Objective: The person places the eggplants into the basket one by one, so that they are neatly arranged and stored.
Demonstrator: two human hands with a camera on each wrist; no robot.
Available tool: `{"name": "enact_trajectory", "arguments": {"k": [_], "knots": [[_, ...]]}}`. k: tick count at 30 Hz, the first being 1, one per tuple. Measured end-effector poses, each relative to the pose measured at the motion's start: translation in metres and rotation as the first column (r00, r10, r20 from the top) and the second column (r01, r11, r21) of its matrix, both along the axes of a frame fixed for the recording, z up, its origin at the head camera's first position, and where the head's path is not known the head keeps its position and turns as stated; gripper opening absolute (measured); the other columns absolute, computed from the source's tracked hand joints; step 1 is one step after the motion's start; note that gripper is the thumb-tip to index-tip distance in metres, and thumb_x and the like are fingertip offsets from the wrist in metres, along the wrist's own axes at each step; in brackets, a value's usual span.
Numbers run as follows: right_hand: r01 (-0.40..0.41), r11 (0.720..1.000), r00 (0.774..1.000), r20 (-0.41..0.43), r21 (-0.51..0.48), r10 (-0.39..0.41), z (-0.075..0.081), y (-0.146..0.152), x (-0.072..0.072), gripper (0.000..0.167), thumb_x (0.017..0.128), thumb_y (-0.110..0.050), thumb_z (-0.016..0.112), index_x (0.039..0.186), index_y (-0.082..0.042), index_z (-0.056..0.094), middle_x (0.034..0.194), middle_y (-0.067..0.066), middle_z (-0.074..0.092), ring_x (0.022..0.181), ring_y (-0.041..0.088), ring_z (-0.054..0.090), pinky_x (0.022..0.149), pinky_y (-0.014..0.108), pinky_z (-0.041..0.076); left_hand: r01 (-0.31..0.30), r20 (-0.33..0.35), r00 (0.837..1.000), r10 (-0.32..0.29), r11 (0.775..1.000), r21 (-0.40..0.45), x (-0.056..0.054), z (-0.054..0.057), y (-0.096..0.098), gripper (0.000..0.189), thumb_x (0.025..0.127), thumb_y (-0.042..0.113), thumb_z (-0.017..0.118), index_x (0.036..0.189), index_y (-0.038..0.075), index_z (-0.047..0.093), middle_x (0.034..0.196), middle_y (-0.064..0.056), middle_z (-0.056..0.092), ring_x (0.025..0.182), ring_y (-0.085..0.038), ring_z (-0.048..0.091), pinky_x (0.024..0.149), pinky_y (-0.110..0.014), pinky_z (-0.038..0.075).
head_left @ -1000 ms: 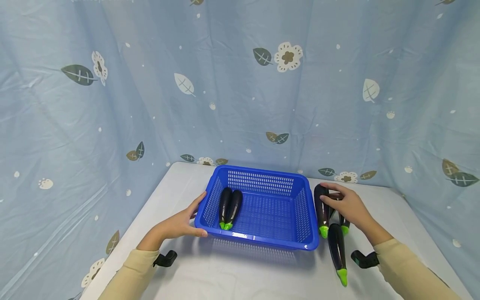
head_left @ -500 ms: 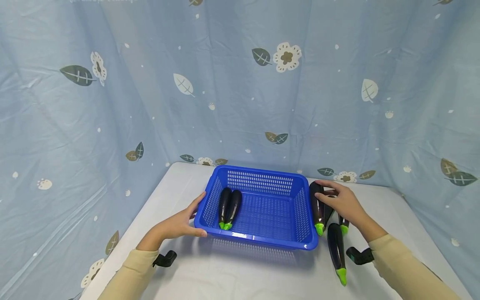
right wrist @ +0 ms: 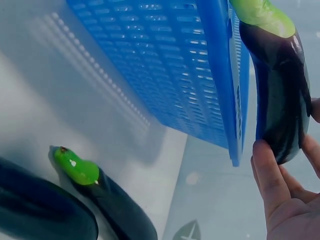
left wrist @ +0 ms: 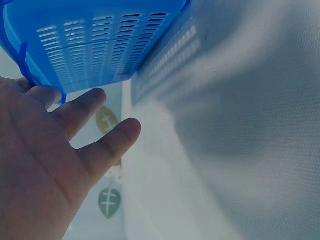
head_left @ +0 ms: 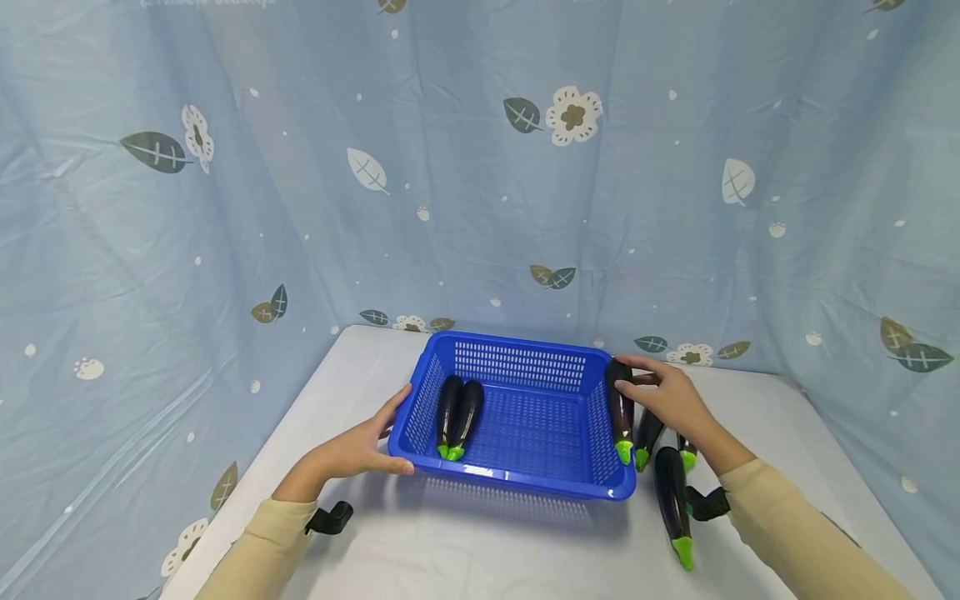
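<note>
A glossy dark eggplant (head_left: 619,404) with a green stem end is pinched near its far end by my right hand (head_left: 667,402). It hangs over the right rim of a blue slotted basket (head_left: 517,482); in the right wrist view the held eggplant (right wrist: 282,85) is higher than the rim. At the basket's left side my left hand (head_left: 360,446) rests against the rim with fingers spread, thumb at the front corner. The left wrist view shows those fingers (left wrist: 112,147) extended beside the basket wall (left wrist: 95,45). Two eggplants (head_left: 459,417) lie side by side inside, at the left end.
Right of the basket, several more eggplants lie on the white table (head_left: 480,550), one eggplant (head_left: 672,500) nearest the front and another eggplant (head_left: 647,435) close to the basket. A blue patterned curtain (head_left: 465,208) hangs behind and at both sides.
My right hand has carried the eggplant leftward, from beside the pile to over the basket's right rim. The left hand and basket have stayed put.
</note>
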State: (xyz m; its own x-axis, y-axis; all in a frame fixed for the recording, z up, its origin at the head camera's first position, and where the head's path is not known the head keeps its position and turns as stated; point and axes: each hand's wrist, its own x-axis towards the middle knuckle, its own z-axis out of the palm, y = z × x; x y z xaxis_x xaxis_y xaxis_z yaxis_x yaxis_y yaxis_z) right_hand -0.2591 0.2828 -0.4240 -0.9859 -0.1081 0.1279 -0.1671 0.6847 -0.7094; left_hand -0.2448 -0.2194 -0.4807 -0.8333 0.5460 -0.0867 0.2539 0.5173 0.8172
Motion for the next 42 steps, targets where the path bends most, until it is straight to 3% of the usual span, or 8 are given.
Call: {"name": "enact_trajectory", "arguments": {"k": [24, 42], "knots": [[-0.04, 0.999, 0.999, 0.015, -0.031, 0.04, -0.006, -0.031, -0.02, 0.058, 0.097, -0.041, 0.07, 0.145, -0.012, 0.056, 0.147, 0.024, 0.052, 0.127, 0.047, 0.055, 0.097, 0.067, 0.048, 0.01, -0.003, 1.0, -0.01, 1.0, 0.02, -0.002, -0.002, 0.0, 0.124, 0.082, 0.033, 0.086, 0.164, 0.023, -0.006, 0.166, -0.023, 0.016, 0.146, -0.047, 0.03, 0.113, -0.065, 0.033], [-0.085, 0.994, 0.996, -0.014, -0.074, 0.084, 0.002, -0.053, -0.03, 0.053, 0.095, -0.036, 0.072, 0.142, -0.014, 0.06, 0.144, 0.02, 0.056, 0.123, 0.041, 0.06, 0.097, 0.06, 0.051, 0.007, -0.006, 1.0, -0.007, 1.0, 0.006, -0.001, -0.001, 0.0, 0.124, 0.081, 0.037, 0.086, 0.164, 0.024, -0.006, 0.166, -0.023, 0.016, 0.146, -0.048, 0.03, 0.113, -0.065, 0.033]]}}
